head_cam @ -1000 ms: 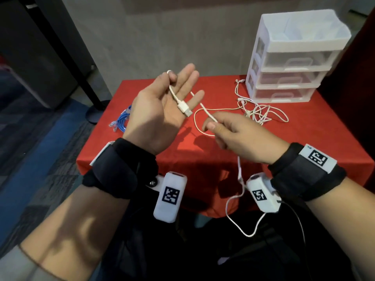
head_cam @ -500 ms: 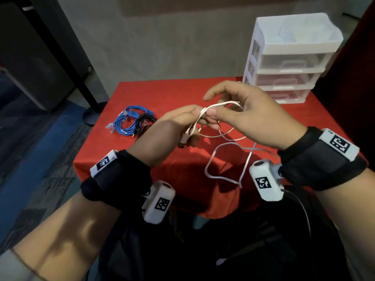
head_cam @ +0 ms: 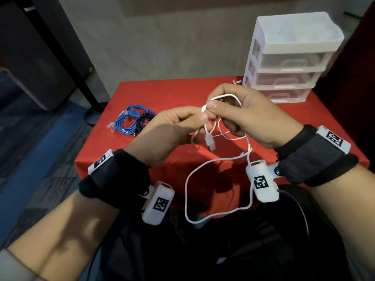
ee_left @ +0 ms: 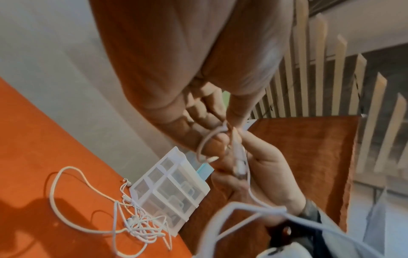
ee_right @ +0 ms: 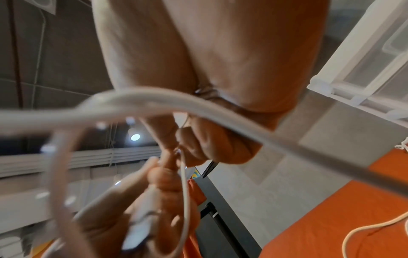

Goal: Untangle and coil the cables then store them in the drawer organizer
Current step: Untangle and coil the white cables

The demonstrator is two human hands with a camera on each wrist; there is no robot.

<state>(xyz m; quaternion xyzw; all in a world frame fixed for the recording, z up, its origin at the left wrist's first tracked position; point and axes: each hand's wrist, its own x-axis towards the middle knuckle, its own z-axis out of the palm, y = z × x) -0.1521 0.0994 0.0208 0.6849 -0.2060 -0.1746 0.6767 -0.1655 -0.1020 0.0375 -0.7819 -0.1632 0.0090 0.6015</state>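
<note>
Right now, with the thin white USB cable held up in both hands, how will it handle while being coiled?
Likely floppy: the thin white USB cable sags in a loose loop below the hands. Probably light, since the left hand and right hand only pinch it. Its plug dangles, so loops may slip open.

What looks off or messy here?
A knotted heap of thin white cables still lies on the red table against the drawer organizer. The white USB cable pinched by both hands trails a long loop off the table's front edge.
</note>
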